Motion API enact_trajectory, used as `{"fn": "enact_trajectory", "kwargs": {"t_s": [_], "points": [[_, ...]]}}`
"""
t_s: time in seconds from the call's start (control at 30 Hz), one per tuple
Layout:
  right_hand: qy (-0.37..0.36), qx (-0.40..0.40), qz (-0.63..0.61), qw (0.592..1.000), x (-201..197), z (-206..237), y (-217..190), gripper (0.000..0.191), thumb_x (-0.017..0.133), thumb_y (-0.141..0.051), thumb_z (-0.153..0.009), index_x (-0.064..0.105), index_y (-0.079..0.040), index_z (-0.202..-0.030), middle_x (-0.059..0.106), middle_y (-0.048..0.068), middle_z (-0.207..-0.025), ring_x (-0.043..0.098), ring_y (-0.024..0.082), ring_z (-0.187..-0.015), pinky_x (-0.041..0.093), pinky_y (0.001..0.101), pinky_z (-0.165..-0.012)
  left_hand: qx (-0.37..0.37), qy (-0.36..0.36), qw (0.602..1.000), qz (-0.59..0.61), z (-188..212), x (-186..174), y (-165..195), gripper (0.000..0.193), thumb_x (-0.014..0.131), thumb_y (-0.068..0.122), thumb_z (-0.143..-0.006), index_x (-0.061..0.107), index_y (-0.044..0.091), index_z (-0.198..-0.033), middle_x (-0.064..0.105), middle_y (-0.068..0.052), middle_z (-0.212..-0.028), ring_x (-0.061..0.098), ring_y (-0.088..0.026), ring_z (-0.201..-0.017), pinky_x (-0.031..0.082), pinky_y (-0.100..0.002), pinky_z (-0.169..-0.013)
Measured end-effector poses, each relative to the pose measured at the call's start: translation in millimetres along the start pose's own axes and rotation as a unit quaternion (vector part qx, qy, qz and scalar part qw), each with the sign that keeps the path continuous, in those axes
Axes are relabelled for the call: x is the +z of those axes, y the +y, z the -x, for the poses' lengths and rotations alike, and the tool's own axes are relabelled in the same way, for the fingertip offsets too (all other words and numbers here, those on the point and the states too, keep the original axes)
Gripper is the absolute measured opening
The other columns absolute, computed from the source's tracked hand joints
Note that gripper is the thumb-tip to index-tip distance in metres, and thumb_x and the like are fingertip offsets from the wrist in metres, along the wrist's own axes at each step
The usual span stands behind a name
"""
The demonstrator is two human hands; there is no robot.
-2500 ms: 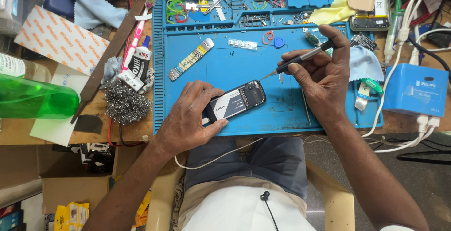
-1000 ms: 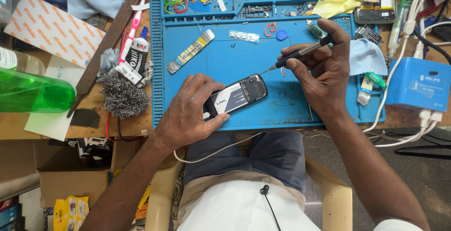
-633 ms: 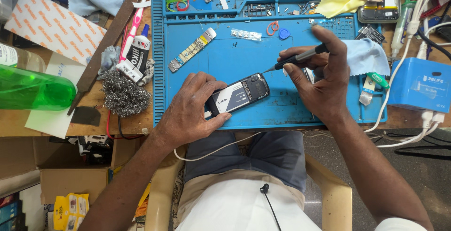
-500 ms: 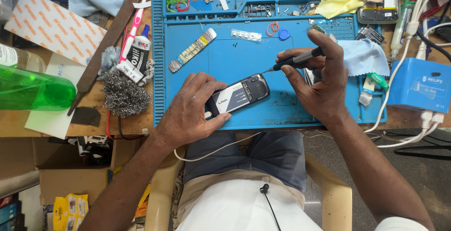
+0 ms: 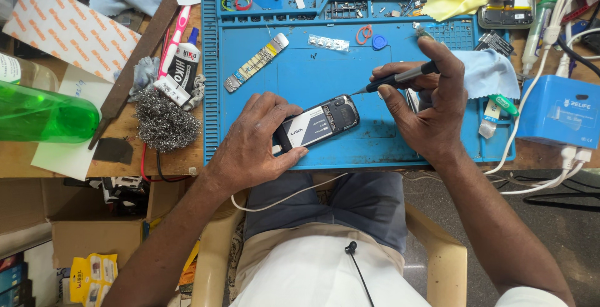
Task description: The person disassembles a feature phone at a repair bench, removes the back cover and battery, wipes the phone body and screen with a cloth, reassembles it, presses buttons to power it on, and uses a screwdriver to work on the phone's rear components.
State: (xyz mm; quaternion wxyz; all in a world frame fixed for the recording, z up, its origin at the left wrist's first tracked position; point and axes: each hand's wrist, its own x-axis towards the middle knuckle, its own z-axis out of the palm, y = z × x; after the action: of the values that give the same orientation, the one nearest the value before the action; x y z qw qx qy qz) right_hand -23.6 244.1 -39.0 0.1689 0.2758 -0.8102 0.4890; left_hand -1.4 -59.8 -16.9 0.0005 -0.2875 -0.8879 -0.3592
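On the blue silicone work mat (image 5: pixel 300 76), at the centre of the tabletop, your left hand (image 5: pixel 253 141) clamps the small black-and-silver bar phone (image 5: pixel 319 123) flat. Your right hand (image 5: pixel 428 110), at about 3 o'clock from the phone, pinches a slim black screwdriver (image 5: pixel 397 79), tip at the phone's upper end. If the tip sits crooked, it may skate off and scratch the casing; a freed screw could roll away. The steel wool pad (image 5: pixel 164 121) lies at 9 o'clock, well apart.

a black and silver phone (image 5: pixel 320 121) lies tilted on the blue mat (image 5: pixel 312 69); a slim dark screwdriver (image 5: pixel 400 78) tip meets its top corner.
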Motion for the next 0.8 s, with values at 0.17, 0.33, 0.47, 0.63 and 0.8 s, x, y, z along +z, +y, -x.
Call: {"fn": "enact_trajectory", "kwargs": {"t_s": [0.17, 0.33, 0.47, 0.63, 0.8], "points": [[-0.003, -0.002, -0.012, 1.000, 1.2, -0.9, -1.2, 0.069, 0.069, 0.007, -0.109, 0.023, -0.014, -0.155, 0.072, 0.020, -0.120, 0.076, 0.026, -0.113, 0.067, 0.0341, -0.097, -0.001, 0.001, 1.000, -0.001, 0.3, 0.0, 0.0, 0.061, 0.088, 0.026, -0.074, 0.063, 0.001, -0.124, 0.057, -0.014, -0.110, 0.056, -0.031, -0.104, 0.049, -0.045, -0.093], [-0.024, -0.002, 0.010, 1.000, -1.8, -10.9, -12.4, 0.066, 0.072, 0.006, -0.108, 0.028, -0.014, -0.153, 0.074, 0.017, -0.118, 0.077, 0.024, -0.112, 0.066, 0.0355, -0.097, 0.001, 0.002, 1.000, -0.002, -0.4, 0.7, -0.2, 0.061, 0.087, 0.026, -0.074, 0.063, 0.001, -0.124, 0.057, -0.014, -0.110, 0.056, -0.030, -0.104, 0.049, -0.045, -0.094], [-0.070, -0.023, 0.066, 0.995, -3.4, -27.0, -26.6, 0.067, 0.078, 0.000, -0.102, 0.040, -0.014, -0.155, 0.074, 0.014, -0.118, 0.076, 0.022, -0.108, 0.065, 0.0342, -0.094, 0.000, -0.002, 1.000, -0.001, -0.8, 0.5, 0.2, 0.060, 0.087, 0.026, -0.074, 0.063, 0.002, -0.124, 0.057, -0.013, -0.110, 0.056, -0.030, -0.105, 0.049, -0.045, -0.094], [-0.081, -0.024, 0.145, 0.986, -1.8, -50.4, -44.4, 0.065, 0.088, -0.010, -0.087, 0.053, -0.010, -0.142, 0.068, 0.022, -0.132, 0.076, 0.022, -0.095, 0.063, 0.0339, -0.080, 0.002, 0.000, 1.000, 0.003, 0.4, -1.9, 1.8, 0.060, 0.087, 0.025, -0.074, 0.063, 0.002, -0.124, 0.057, -0.014, -0.110, 0.055, -0.032, -0.105, 0.049, -0.045, -0.094], [-0.081, 0.013, 0.052, 0.995, 3.5, -54.8, -55.0, 0.056, 0.078, -0.004, -0.096, 0.053, -0.014, -0.146, 0.075, 0.012, -0.119, 0.077, 0.020, -0.104, 0.064, 0.0324, -0.088, 0.006, 0.012, 1.000, 0.004, -0.3, -3.2, 2.9, 0.058, 0.087, 0.024, -0.074, 0.062, 0.001, -0.122, 0.057, -0.015, -0.110, 0.055, -0.033, -0.104, 0.048, -0.045, -0.092]]}}
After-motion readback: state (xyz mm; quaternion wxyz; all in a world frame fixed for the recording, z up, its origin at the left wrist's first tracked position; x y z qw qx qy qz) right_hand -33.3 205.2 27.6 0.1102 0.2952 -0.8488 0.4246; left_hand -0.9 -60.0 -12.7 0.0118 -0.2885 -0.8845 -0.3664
